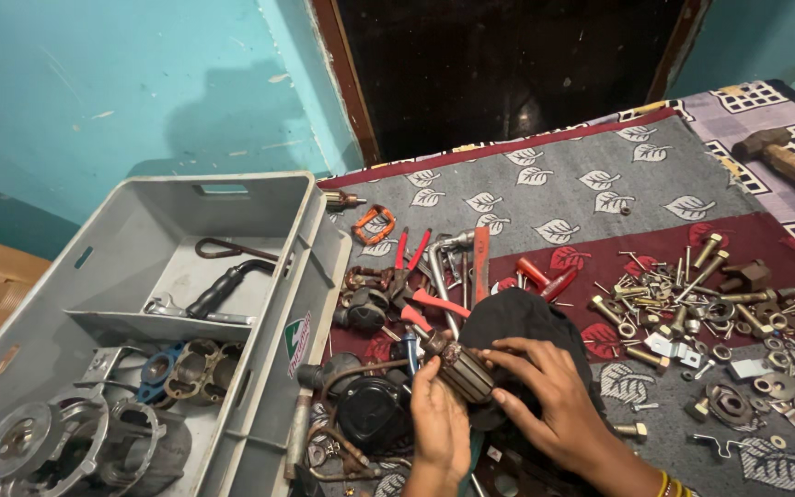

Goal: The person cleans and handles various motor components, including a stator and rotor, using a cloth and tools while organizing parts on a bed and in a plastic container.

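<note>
Both my hands hold a small motor armature (pixel 457 366), a dark cylinder with a copper-coloured commutator end and a short shaft. My left hand (pixel 439 425) grips it from below. My right hand (pixel 549 398) wraps its fingers over the right end, resting on a black cloth (pixel 517 315). Just left of my hands lie a round black housing (pixel 374 411) and red-handled pliers (pixel 409 262). A pile of loose bolts, nuts and washers (pixel 701 313) is spread to the right on the leaf-patterned mat (pixel 545 193).
A grey plastic crate (pixel 259 198) at the left holds metal motor housings (pixel 75 442), a blue gasket and a black-handled tool (pixel 223 287). A hammer (pixel 789 161) lies at the far right. A turquoise wall and a dark doorway stand behind.
</note>
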